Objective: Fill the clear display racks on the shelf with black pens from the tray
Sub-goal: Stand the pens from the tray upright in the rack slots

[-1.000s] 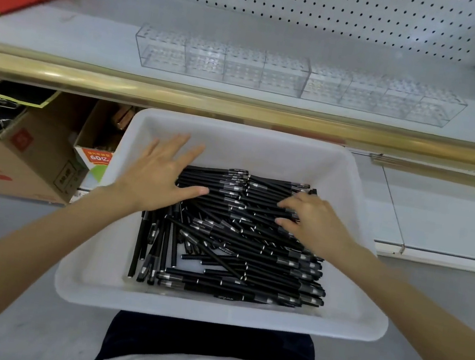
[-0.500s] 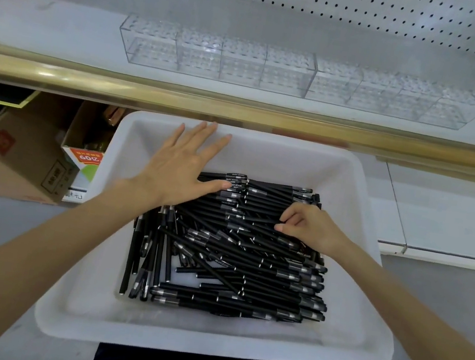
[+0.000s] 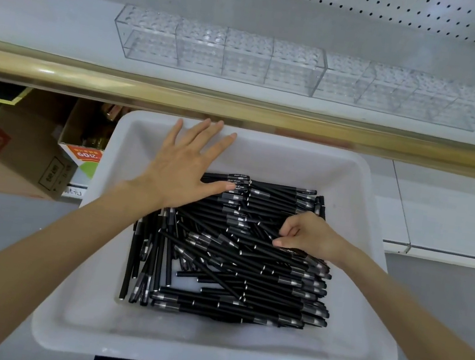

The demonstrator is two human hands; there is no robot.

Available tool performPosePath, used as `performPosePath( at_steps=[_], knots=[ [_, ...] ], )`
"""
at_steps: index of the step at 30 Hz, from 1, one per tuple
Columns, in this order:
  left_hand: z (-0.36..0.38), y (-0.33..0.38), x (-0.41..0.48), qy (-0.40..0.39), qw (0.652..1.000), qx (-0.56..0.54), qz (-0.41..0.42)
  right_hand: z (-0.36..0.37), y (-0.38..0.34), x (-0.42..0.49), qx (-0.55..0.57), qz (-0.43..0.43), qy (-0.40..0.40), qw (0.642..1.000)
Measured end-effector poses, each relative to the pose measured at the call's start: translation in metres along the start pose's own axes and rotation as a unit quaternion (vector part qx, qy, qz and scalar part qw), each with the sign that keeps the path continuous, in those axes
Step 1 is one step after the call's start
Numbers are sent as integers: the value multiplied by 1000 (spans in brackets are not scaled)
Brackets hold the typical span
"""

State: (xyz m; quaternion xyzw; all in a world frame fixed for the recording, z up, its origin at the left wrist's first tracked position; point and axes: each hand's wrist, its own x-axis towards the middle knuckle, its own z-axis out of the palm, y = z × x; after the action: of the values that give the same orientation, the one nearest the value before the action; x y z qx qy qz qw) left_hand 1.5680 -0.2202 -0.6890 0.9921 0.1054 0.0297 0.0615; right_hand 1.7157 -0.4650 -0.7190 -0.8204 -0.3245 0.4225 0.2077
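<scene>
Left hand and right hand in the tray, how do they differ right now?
The left hand is flat, fingers spread; the right hand has curled fingers. The left hand's thumb lies on the black pens; the right hand pinches pens in the pile. The left hand reaches farther up the white tray than the right hand. Both are bare, over the tray.

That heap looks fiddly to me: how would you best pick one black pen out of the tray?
Pinch a top black plastic pen mid-barrel from straight above: pens lie flat, packed side by side in the white plastic tray, leaving only upper sides free.
</scene>
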Motion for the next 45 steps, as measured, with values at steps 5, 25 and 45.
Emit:
performPosePath(
  at_steps=[5, 25, 45],
  knots=[
    [-6, 7, 0, 2, 995, -95, -15, -8, -21, -11, 79, -47, -21, 996],
    [-50, 12, -14, 66, 901, -424, -64, -88, -153, -4, -95, -183, -22, 978],
    [-103, -96, 24, 357, 812, -419, -194, -98, -333, 79, 241, -321, 118, 908]
  ],
)
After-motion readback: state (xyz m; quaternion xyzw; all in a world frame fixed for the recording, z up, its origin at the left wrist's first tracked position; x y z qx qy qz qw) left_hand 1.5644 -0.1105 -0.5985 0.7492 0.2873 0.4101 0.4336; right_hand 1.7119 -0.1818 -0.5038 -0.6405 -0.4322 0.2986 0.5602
